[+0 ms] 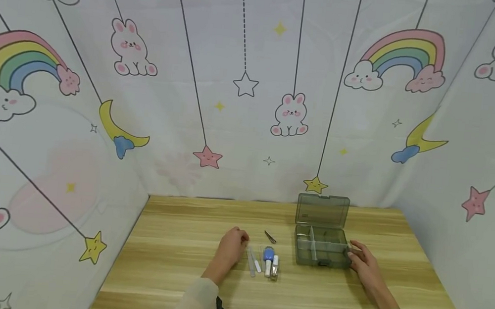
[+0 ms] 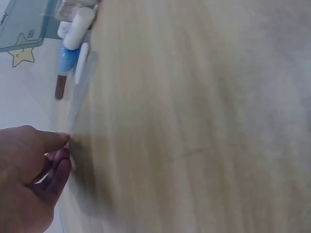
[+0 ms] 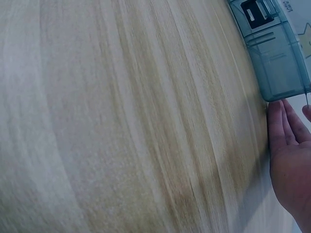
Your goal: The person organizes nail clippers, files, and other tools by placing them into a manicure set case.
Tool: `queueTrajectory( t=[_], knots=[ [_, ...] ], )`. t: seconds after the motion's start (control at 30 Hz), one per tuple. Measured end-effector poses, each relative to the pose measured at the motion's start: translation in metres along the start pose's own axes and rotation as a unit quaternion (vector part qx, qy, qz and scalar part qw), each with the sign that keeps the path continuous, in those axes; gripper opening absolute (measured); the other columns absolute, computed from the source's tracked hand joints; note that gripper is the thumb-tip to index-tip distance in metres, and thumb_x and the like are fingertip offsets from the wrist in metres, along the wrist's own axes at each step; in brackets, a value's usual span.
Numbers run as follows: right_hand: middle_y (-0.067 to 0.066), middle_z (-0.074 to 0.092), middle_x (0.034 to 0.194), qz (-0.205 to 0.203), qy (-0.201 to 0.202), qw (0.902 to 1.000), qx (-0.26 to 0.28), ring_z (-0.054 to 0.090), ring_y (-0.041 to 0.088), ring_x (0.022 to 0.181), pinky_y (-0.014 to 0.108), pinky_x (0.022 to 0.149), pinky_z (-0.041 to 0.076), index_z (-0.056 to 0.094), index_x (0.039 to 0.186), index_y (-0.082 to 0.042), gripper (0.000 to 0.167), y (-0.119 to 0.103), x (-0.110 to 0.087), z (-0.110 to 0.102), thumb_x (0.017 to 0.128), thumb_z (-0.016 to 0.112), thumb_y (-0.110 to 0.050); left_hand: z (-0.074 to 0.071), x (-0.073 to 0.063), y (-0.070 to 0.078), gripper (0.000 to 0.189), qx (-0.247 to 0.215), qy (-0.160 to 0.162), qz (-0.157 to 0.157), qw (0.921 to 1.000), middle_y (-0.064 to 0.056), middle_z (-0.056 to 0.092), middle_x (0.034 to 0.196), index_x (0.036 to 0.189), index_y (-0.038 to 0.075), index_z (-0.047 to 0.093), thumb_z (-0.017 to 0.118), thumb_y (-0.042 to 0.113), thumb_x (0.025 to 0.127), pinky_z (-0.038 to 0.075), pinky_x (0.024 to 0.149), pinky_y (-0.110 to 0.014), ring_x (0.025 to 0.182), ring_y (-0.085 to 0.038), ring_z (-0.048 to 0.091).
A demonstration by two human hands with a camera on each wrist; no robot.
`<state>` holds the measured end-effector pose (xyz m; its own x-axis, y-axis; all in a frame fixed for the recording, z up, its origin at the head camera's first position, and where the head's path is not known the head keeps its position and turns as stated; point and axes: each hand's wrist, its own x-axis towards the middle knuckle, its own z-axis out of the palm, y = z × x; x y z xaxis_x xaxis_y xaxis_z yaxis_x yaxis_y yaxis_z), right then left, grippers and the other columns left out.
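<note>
My left hand point(image 1: 233, 245) is at the left of a small group of nail-care items, thumb and fingertips pinching the far end of a flat, translucent nail file point(image 2: 83, 87). A slim white stick point(image 1: 257, 266) lies beside the file. Right of these are a blue bottle point(image 1: 269, 253) with a white cap and a clear bottle point(image 1: 274, 274), also white-capped. Nail clippers point(image 1: 270, 237) lie behind them. My right hand point(image 1: 366, 268) rests with extended fingers against the right side of a grey-green transparent compartment box point(image 1: 309, 256), thumb near its rim.
The box lid point(image 1: 322, 210) stands raised at the back, near the printed cloth wall point(image 1: 245, 174). Thin dividers point(image 1: 313, 240) split the box into several compartments. All of it stands on a wood-grain table point(image 1: 187, 218), with cloth walls at both sides.
</note>
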<state>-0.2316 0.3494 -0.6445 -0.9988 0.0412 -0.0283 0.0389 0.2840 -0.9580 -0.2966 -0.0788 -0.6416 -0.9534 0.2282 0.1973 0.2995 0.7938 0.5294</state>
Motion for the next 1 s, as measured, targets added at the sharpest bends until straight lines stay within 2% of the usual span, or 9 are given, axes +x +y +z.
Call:
queueTrajectory(
  t=[0.17, 0.5, 0.7, 0.87, 1.0],
  knots=[
    [0.037, 0.042, 0.155, -0.002, -0.001, 1.0, 0.002, 0.051, -0.015, 0.108, 0.019, 0.087, 0.053, 0.031, 0.163, 0.002, 0.056, 0.0, 0.002, 0.0, 0.115, 0.048, -0.022, -0.002, 0.003, -0.002, 0.005, -0.013, -0.019, 0.002, 0.9997, -0.008, 0.063, 0.096, 0.101, 0.0, 0.076, 0.075, 0.0, 0.097, 0.058, 0.081, -0.038, 0.087, -0.023, 0.064],
    [0.037, 0.042, 0.155, -0.002, -0.007, 1.0, 0.006, 0.051, -0.015, 0.108, 0.021, 0.088, 0.054, 0.029, 0.163, 0.003, 0.056, -0.003, 0.002, -0.002, 0.115, 0.048, -0.019, -0.004, 0.005, -0.009, 0.006, -0.02, -0.046, 0.021, 0.9985, -0.006, 0.059, 0.098, 0.1, 0.003, 0.072, 0.071, -0.001, 0.095, 0.058, 0.081, -0.036, 0.088, -0.021, 0.062],
    [0.037, 0.043, 0.155, 0.003, -0.003, 1.0, -0.001, 0.051, -0.013, 0.109, 0.022, 0.089, 0.055, 0.031, 0.163, 0.002, 0.056, -0.004, 0.001, -0.001, 0.115, 0.049, -0.021, -0.005, 0.003, -0.012, 0.011, -0.05, -0.049, 0.027, 0.9971, -0.005, 0.059, 0.098, 0.099, 0.004, 0.071, 0.069, -0.005, 0.093, 0.058, 0.082, -0.035, 0.088, -0.019, 0.062],
    [0.037, 0.043, 0.154, 0.005, -0.003, 1.0, 0.0, 0.052, -0.011, 0.111, 0.021, 0.089, 0.054, 0.03, 0.163, 0.002, 0.056, -0.002, -0.001, 0.0, 0.115, 0.049, -0.02, -0.008, 0.0, -0.012, 0.008, -0.074, -0.051, 0.028, 0.9956, -0.007, 0.061, 0.098, 0.101, 0.001, 0.071, 0.069, -0.005, 0.095, 0.058, 0.082, -0.034, 0.089, -0.02, 0.063],
    [0.037, 0.043, 0.154, 0.006, -0.002, 1.0, 0.002, 0.053, -0.012, 0.109, 0.021, 0.088, 0.054, 0.03, 0.163, 0.003, 0.055, -0.001, 0.0, -0.001, 0.115, 0.048, -0.018, -0.009, 0.001, -0.012, 0.007, -0.067, -0.068, 0.03, 0.995, -0.006, 0.061, 0.099, 0.104, 0.003, 0.072, 0.071, -0.001, 0.099, 0.057, 0.083, -0.035, 0.09, -0.02, 0.063]
  ],
)
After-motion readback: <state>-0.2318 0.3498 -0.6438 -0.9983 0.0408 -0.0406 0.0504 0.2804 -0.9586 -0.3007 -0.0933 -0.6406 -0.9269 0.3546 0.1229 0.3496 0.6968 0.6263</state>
